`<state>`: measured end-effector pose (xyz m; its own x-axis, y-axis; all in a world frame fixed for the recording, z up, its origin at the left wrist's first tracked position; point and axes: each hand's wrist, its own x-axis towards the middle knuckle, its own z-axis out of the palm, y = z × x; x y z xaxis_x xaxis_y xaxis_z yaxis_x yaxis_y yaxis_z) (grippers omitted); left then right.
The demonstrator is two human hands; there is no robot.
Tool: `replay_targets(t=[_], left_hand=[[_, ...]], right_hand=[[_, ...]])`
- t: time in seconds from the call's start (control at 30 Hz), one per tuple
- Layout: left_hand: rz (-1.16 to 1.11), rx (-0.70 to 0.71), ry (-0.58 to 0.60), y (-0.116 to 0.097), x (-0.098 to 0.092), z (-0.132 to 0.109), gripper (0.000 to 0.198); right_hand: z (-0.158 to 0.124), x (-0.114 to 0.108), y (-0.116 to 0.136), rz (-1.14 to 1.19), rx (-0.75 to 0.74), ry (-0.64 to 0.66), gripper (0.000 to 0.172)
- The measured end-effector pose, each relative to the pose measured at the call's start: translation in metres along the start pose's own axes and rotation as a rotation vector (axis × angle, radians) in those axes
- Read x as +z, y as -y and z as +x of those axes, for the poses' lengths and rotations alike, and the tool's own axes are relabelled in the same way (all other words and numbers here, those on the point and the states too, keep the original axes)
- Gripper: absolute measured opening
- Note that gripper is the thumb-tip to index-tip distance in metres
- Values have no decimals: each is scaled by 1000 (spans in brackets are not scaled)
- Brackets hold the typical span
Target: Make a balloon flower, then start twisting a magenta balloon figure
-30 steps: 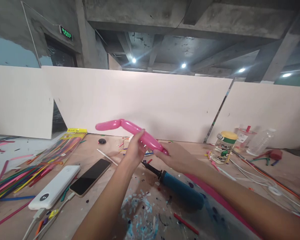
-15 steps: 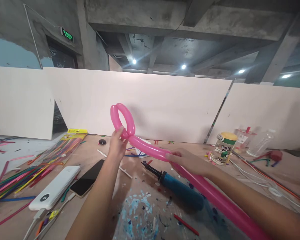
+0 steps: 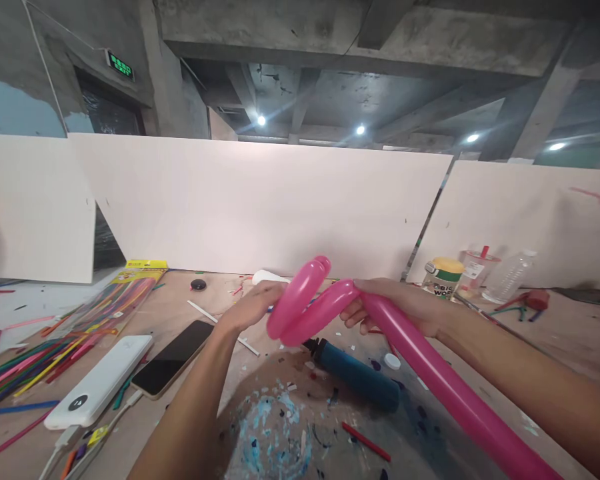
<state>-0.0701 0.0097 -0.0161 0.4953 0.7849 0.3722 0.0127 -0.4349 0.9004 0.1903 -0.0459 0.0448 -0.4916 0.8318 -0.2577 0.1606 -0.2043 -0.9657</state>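
Observation:
A long pink balloon [image 3: 440, 377] runs from the lower right up to the middle of the view, where its far end is bent into a loop. My right hand [image 3: 390, 303] is closed around it at a sharp bend, thumb on top and fingers curled below. My left hand [image 3: 255, 303] is at the left side of the loop, its fingertips hidden behind the balloon. Below the loop a blue hand pump [image 3: 355, 375] lies on the table with its nozzle partly covered.
On the left lie a phone [image 3: 173, 358], a white power bank [image 3: 100, 380] and several uninflated balloons [image 3: 45, 350]. A yellow-lidded jar [image 3: 443, 277] and a clear bottle [image 3: 510, 279] stand back right. White boards [image 3: 260, 207] rise behind; a red stick [image 3: 366, 441] lies in front.
The balloon loop has tipped down and to the right, and a sharp bend now shows at my right hand. Both hands have moved right, and the view has shifted slightly.

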Motion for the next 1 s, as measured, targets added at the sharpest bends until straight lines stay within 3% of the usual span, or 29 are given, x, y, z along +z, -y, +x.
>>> replay_targets(t=[0.07,0.13,0.33,0.57,0.77,0.93,1.0], left_hand=[[-23,-17,173,-7,8,-2,25],[-93,-20,269,-13,16,-3,15],[-124,-51,347,-11,20,-1,19],[-24,0,245,-8,25,1,18],[-96,33,119,-5,32,3,15],[-173,20,97,-1,28,3,11],[-274,-22,36,2,25,5,4]], right_hand=[[-4,2,3,-49,-44,61,35],[-6,6,4,-108,-91,76,32],[-3,15,0,-85,-188,24,34],[5,25,-2,-4,-272,-114,28],[16,36,-7,12,-345,-262,25],[15,31,-4,-14,-378,-250,24],[10,25,-3,-95,-338,-262,22]])
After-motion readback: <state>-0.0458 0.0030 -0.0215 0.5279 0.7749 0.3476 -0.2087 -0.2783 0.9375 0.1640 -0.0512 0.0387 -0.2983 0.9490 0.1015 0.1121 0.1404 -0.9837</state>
